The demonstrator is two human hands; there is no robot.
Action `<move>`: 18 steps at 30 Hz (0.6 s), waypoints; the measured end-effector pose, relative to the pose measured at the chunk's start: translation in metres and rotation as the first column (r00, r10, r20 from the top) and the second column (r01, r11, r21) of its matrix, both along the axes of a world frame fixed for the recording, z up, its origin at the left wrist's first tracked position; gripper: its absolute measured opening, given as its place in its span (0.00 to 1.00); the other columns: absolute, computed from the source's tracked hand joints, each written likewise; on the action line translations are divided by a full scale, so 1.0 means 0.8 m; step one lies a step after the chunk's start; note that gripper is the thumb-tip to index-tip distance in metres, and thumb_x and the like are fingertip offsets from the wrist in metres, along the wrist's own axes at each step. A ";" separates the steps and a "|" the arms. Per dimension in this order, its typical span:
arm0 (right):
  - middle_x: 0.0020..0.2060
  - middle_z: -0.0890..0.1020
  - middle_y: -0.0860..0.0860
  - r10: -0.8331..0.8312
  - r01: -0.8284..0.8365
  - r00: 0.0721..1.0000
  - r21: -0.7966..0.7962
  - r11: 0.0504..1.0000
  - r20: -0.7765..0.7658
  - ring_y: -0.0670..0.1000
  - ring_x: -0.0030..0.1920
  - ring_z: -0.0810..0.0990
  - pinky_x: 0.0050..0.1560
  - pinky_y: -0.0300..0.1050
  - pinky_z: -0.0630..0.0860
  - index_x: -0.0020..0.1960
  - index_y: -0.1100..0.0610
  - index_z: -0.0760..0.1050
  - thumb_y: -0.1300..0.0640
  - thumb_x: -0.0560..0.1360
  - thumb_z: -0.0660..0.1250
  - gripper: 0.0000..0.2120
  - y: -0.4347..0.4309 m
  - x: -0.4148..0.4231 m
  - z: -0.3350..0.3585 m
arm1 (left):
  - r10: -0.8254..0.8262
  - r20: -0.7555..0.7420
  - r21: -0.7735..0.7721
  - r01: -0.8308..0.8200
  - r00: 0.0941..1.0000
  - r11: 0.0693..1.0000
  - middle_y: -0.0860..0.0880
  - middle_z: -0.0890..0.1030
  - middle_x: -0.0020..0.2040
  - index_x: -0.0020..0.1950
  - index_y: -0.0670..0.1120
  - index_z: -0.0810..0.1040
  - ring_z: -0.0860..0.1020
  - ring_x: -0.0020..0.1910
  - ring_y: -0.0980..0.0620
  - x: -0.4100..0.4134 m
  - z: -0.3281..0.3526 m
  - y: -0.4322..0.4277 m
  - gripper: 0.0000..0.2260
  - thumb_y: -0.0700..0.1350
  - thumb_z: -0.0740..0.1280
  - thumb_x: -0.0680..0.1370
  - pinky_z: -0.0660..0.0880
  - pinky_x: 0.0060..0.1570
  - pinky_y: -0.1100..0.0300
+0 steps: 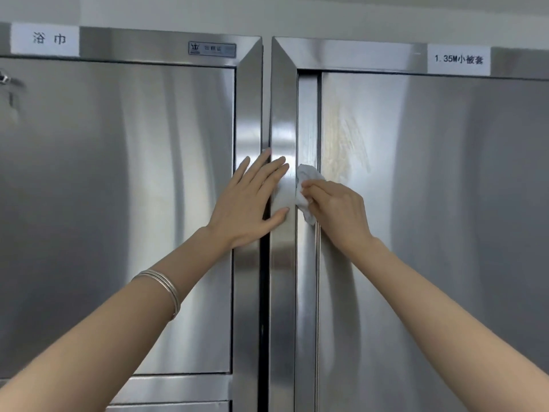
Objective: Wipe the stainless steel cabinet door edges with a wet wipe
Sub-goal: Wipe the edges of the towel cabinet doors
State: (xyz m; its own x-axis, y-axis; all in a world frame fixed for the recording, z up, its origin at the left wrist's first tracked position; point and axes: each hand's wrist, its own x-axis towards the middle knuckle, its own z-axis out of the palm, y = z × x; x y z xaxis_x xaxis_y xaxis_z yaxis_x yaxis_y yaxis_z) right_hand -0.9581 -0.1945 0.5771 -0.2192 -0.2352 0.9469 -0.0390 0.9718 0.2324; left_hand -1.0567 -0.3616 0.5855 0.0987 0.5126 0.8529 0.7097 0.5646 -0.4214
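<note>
Two hands: left hand (249,200), fingers spread, steadies cabinet frame (282,114) beside door edge (309,114); right hand (338,209) pinches wet wipe (306,179) onto it.

Both bare arms reach forward and up, forearms converging toward centre. Left hand (252,200): fingers straight, slightly spread, pointing up and right, thumb out to right, palm facing away. Thin silver bangles (162,288) around left forearm. Right hand (337,211): back toward camera, fingers curled, pinching crumpled white wet wipe (306,185) at fingertips. Hands near each other, not touching.
</note>
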 end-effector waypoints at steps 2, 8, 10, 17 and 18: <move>0.42 0.77 0.43 -0.042 0.040 0.998 0.027 0.999 0.054 0.48 0.36 0.72 0.31 0.34 0.63 0.46 0.56 0.71 0.63 0.75 0.61 0.03 0.010 -0.010 0.000 | 0.009 -0.034 -0.011 -0.009 0.999 1.000 0.45 0.63 0.76 0.77 0.41 0.62 0.54 0.78 0.46 -0.002 0.026 -0.004 0.32 0.57 0.57 0.77 0.49 0.76 0.49; 0.59 0.77 0.47 0.018 -0.017 1.000 0.076 0.997 -0.017 0.35 0.57 0.72 0.54 0.24 0.64 0.57 0.46 0.76 0.59 0.78 0.60 0.12 0.011 -0.015 0.023 | 0.081 -0.150 -0.020 -0.085 0.985 0.996 0.47 0.58 0.78 0.78 0.44 0.58 0.53 0.78 0.47 -0.016 0.040 -0.007 0.32 0.59 0.55 0.78 0.50 0.76 0.47; 0.62 0.77 0.56 -0.022 0.024 1.000 0.091 0.996 -0.021 0.48 0.65 0.71 0.65 0.34 0.60 0.59 0.60 0.78 0.67 0.77 0.61 0.14 0.012 -0.020 0.054 | 0.073 -0.179 0.005 -0.073 0.981 0.997 0.48 0.59 0.78 0.78 0.44 0.59 0.54 0.78 0.48 -0.021 0.039 -0.005 0.32 0.59 0.55 0.78 0.51 0.76 0.47; 0.53 0.82 0.56 0.009 0.000 0.998 0.153 0.988 -0.060 0.54 0.62 0.75 0.55 0.50 0.74 0.49 0.65 0.80 0.57 0.76 0.58 0.15 0.005 -0.011 0.064 | 0.073 -0.213 0.028 -0.069 0.974 0.997 0.48 0.60 0.78 0.78 0.44 0.60 0.55 0.78 0.48 -0.026 0.040 -0.004 0.32 0.59 0.56 0.78 0.53 0.76 0.46; 0.55 0.82 0.56 0.027 -0.021 0.999 0.146 0.989 -0.039 0.53 0.63 0.75 0.57 0.49 0.73 0.52 0.64 0.80 0.55 0.76 0.58 0.17 0.007 -0.011 0.053 | 0.076 -0.211 0.030 -0.071 0.975 0.997 0.48 0.60 0.78 0.78 0.44 0.60 0.55 0.78 0.48 -0.025 0.041 -0.005 0.32 0.59 0.56 0.78 0.53 0.76 0.46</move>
